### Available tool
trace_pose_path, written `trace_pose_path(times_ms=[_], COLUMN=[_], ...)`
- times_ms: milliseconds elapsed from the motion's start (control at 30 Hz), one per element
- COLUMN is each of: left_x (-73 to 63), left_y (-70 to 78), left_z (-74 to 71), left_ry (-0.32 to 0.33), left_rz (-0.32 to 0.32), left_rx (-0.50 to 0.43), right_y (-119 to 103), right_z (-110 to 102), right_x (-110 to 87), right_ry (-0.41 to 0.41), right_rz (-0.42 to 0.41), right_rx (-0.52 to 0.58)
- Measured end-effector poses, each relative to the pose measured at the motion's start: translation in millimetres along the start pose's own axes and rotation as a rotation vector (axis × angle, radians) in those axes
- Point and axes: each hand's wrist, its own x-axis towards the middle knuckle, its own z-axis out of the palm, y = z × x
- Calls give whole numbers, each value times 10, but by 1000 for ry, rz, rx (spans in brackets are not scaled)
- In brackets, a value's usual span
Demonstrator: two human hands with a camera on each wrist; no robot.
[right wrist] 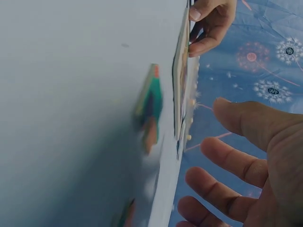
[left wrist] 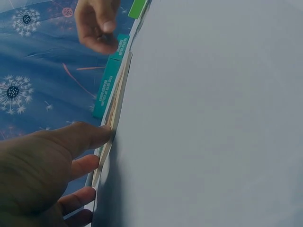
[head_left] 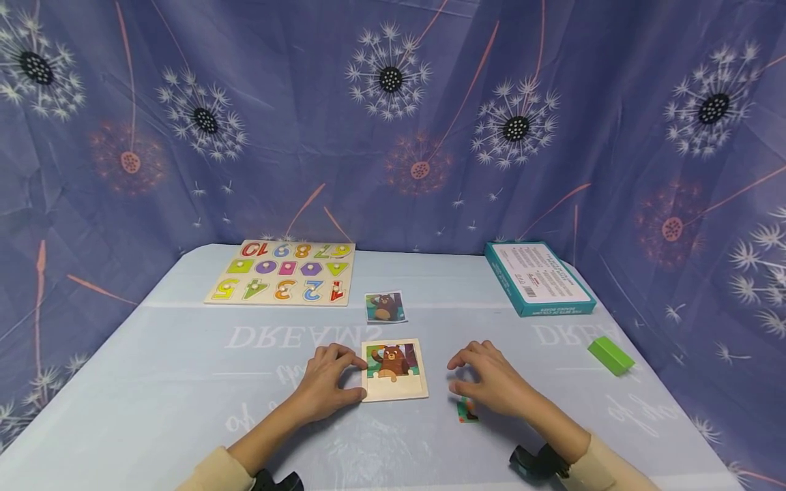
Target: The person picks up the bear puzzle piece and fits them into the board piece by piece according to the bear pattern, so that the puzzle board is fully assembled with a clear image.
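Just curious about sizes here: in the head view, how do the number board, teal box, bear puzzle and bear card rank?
Largest to smallest, as they look:
Number board
Teal box
Bear puzzle
Bear card

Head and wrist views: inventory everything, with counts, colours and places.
Bear puzzle: 1, pale wood, brown bear, centre
Loose pieces: at least 2, green and orange, right of puzzle
Bear card: 1, green and brown, beyond puzzle
Number board: 1, pale with multicoloured figures, far left
Box: 1, teal and white, far right
Block: 1, green, right side
Table: 1, pale blue, beneath
Curtain: 1, patterned blue, behind
Wrist devices: 2, black, wrists
Sleeves: 2, beige, forearms
Left hand: 1, bare, at puzzle's left edge
Right hand: 1, bare, right of puzzle
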Motion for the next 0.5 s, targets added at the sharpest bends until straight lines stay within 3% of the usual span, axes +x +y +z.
trace_pose_path(times_ms=[267, 500], left_x=[-4, 3], left_y=[-1, -3], left_z=[2, 6], left_ry=[5, 8], left_rz=[0, 0], left_rx=[4, 1], right_y=[114, 160], right_z=[-31, -5], right_x=[-293, -434], right_ry=[3, 19], right_rz=[-38, -79], right_rx=[-81, -117])
